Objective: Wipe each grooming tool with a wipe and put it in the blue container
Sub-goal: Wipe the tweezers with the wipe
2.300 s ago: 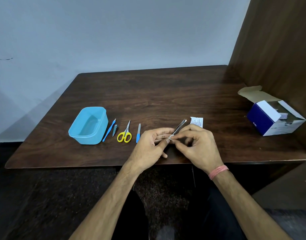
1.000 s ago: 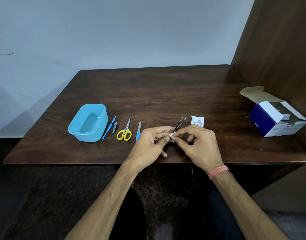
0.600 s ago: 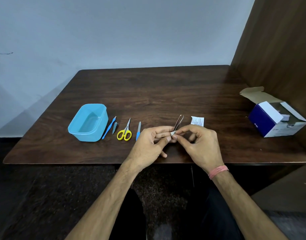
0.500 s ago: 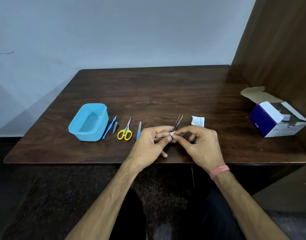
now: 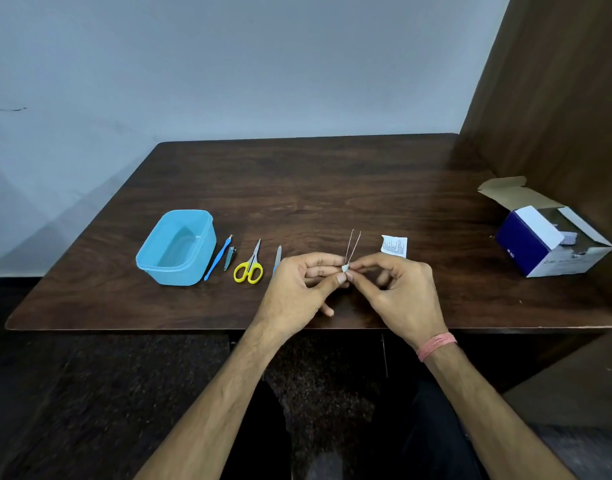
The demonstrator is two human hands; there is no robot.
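Note:
Both hands meet above the table's front edge at the joined end of the metal tweezers, whose two prongs point up and away, spread apart. My left hand pinches the tweezers; my right hand presses a small white wipe against their base. The blue container stands open and empty at the left. Beside it lie a blue cuticle pusher, a nail clipper, yellow-handled scissors and a blue-handled file, its lower end hidden by my left hand.
A torn white wipe packet lies just beyond my right hand. An open blue and white cardboard box sits at the table's right side, next to a brown wooden wall panel. The dark wooden table ends at a pale wall.
The tweezers have swung from leaning right to nearly upright, and their prongs now show spread apart. Both hands stay pinched at the same spot.

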